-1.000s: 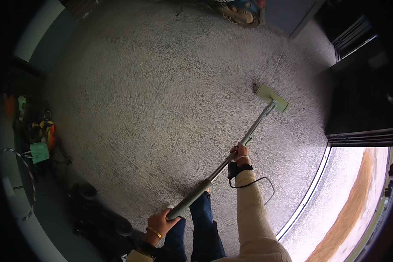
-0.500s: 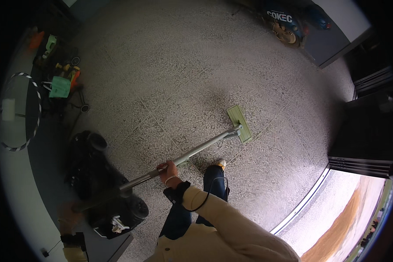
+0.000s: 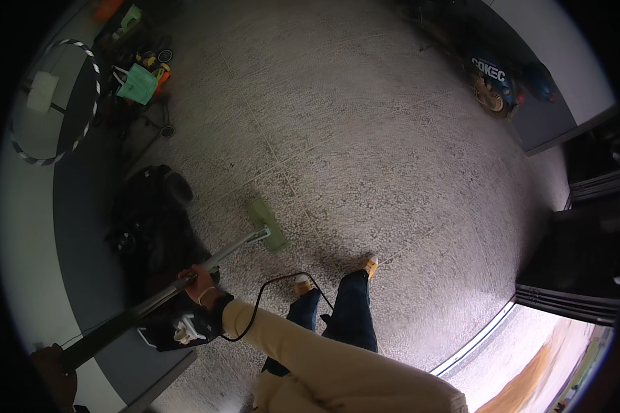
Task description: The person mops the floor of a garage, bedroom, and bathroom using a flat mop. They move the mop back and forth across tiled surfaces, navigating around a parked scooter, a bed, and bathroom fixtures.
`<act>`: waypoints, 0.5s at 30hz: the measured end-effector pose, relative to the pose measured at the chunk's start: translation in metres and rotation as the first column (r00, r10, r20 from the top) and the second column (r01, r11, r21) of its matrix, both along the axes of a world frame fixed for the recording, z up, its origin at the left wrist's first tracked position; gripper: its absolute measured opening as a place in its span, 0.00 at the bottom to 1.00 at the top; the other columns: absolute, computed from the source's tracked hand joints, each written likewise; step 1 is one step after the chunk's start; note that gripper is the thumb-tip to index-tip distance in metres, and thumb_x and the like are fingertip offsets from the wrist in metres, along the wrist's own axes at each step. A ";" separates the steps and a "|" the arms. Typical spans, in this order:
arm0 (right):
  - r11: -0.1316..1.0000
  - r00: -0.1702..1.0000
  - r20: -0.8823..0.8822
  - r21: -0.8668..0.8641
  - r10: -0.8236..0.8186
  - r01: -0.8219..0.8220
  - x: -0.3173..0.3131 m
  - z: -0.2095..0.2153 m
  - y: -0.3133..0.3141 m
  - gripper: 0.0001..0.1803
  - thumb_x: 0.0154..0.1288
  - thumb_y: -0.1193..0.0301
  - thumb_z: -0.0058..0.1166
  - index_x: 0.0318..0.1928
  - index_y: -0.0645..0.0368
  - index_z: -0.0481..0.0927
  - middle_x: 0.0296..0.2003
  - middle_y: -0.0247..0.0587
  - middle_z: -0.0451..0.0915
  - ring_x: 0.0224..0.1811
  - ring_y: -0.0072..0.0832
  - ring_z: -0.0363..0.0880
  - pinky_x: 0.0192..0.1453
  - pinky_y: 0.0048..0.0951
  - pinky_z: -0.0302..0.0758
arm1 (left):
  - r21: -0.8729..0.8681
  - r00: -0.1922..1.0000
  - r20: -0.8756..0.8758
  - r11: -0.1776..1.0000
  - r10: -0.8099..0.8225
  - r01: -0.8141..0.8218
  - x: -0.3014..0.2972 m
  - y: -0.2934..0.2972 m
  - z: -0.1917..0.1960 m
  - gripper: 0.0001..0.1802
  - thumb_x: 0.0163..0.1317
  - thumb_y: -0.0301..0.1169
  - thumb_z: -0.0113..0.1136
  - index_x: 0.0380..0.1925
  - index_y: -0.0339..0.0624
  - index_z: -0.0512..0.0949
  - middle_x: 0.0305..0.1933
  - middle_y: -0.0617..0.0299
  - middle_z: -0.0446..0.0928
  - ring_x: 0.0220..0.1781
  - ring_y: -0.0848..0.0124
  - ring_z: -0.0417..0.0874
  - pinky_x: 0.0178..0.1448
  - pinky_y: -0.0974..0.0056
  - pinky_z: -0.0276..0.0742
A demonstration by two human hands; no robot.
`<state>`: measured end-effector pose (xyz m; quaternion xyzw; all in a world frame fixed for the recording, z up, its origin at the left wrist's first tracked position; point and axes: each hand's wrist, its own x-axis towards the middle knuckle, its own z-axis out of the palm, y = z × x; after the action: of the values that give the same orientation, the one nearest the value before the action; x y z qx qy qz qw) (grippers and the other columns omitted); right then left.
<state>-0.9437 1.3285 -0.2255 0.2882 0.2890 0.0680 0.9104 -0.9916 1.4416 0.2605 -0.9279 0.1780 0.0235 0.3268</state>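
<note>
A flat mop lies across the lower left, its green rectangular head (image 3: 269, 226) against the speckled floor. From the head, a silver pole (image 3: 231, 249) slants back to a dark grip at the lower left. My right hand (image 3: 198, 283) is closed around the middle of the pole, beside a black wheeled thing (image 3: 148, 213) by the wall. At the pole's dark end is my left hand (image 3: 54, 375), wrapped round it in deep shadow. My right sleeve is beige, and a black cable loops from near that wrist.
Along the left wall stand a striped hoop (image 3: 98, 76) and a green container (image 3: 136, 84) among wheeled items. A dark blue bag-like object (image 3: 492, 72) leans at the upper right. Black furniture (image 3: 565, 261) lines the right side, above a bright doorway with a metal threshold (image 3: 475, 344).
The mop head has come left and closer to my feet, with both hands still on the pole. Both hands have shifted left. My other shoe now shows, and the view has turned somewhat.
</note>
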 end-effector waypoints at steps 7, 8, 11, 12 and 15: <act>0.998 0.997 0.050 0.002 0.059 -0.059 0.012 -0.028 -0.017 0.11 0.66 0.71 0.47 0.26 0.61 0.66 0.27 0.50 0.74 0.37 0.42 0.72 0.58 0.44 0.71 | 0.016 0.996 0.049 0.997 0.072 -0.073 0.025 -0.014 -0.024 0.10 0.34 0.20 0.58 0.15 0.41 0.66 0.18 0.54 0.67 0.28 0.53 0.70 0.38 0.56 0.61; 0.999 0.996 0.073 -0.005 0.049 -0.049 0.013 -0.026 -0.025 0.12 0.66 0.71 0.45 0.26 0.61 0.66 0.27 0.50 0.74 0.38 0.43 0.72 0.59 0.44 0.70 | 0.019 0.997 0.034 0.998 0.067 -0.068 0.032 -0.017 -0.023 0.10 0.34 0.19 0.58 0.15 0.41 0.66 0.18 0.54 0.67 0.28 0.53 0.69 0.38 0.56 0.61; 0.999 0.990 0.143 -0.048 -0.010 0.017 0.006 -0.024 -0.069 0.12 0.67 0.71 0.43 0.26 0.61 0.66 0.28 0.52 0.74 0.39 0.45 0.72 0.60 0.47 0.68 | -0.010 0.982 0.030 0.982 -0.189 0.189 0.047 -0.040 -0.021 0.10 0.32 0.21 0.58 0.12 0.41 0.65 0.14 0.53 0.66 0.21 0.52 0.68 0.32 0.55 0.59; 0.996 0.996 0.093 -0.086 0.012 -0.004 0.000 -0.025 -0.090 0.12 0.67 0.71 0.42 0.26 0.61 0.66 0.29 0.53 0.74 0.39 0.46 0.72 0.61 0.48 0.67 | -0.015 0.978 0.047 0.979 -0.203 0.204 0.054 -0.054 -0.030 0.11 0.31 0.22 0.58 0.10 0.40 0.65 0.13 0.53 0.65 0.19 0.52 0.67 0.30 0.55 0.59; 1.000 1.000 0.018 -0.027 -0.016 0.017 -0.022 -0.025 -0.163 0.11 0.66 0.71 0.42 0.26 0.61 0.66 0.30 0.55 0.74 0.39 0.47 0.72 0.61 0.52 0.65 | -0.021 0.951 -0.037 0.952 -0.306 0.305 0.074 -0.110 -0.042 0.11 0.30 0.25 0.60 0.08 0.41 0.65 0.10 0.53 0.64 0.15 0.53 0.67 0.22 0.56 0.56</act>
<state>-0.9653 1.1654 -0.2501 0.2778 0.2794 0.0592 0.9172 -0.9176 1.3314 0.2183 -0.8911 0.3259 -0.0102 0.3157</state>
